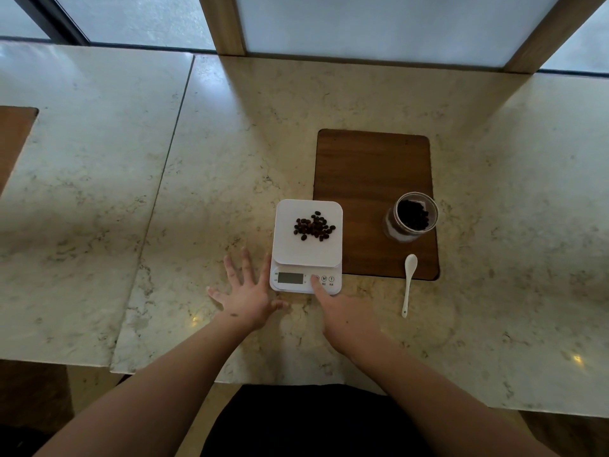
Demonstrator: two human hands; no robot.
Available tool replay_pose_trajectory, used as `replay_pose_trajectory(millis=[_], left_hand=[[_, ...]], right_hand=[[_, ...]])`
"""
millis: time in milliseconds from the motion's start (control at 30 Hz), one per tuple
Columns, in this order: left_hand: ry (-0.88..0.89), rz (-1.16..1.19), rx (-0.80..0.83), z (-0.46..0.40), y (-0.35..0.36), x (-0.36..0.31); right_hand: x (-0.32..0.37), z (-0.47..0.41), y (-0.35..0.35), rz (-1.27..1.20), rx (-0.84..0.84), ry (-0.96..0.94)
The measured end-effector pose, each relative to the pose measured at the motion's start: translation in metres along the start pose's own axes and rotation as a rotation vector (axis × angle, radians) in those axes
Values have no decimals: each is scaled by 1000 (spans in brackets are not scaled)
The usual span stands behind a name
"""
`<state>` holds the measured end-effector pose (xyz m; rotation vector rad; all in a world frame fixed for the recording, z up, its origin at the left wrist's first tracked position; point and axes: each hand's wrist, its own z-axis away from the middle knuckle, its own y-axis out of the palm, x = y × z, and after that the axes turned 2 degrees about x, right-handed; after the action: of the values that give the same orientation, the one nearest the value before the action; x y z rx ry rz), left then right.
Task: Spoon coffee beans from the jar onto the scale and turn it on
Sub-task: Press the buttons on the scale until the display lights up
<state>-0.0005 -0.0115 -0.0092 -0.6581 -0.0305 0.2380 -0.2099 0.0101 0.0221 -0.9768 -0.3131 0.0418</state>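
A white kitchen scale sits on the marble counter with a small heap of coffee beans on its platform. Its grey display looks blank. My right hand has its index fingertip on the leftmost round button beside the display, the other fingers curled. My left hand lies flat with fingers spread against the scale's left side. An open glass jar of beans stands to the right on a wooden inlay. A white spoon lies in front of the jar.
The wooden inlay is set flush in the counter behind and right of the scale. A seam runs down the counter at the left. Window frames and wooden posts line the far edge. The counter's near edge is just below my forearms.
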Motion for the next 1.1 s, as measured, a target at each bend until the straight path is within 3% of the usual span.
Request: replay_pose_trajectory(millis=[367, 700, 900, 1100], left_hand=[[8, 10, 1, -1, 1, 1], [14, -2, 20, 3, -2, -2], [7, 3, 19, 1, -1, 0], [1, -8, 0, -4, 4, 1]], right_hand=[[-8, 4, -2, 11, 9, 71], [3, -1, 9, -4, -22, 8], [9, 3, 2, -142, 61, 76], [12, 7, 1, -185, 32, 120]])
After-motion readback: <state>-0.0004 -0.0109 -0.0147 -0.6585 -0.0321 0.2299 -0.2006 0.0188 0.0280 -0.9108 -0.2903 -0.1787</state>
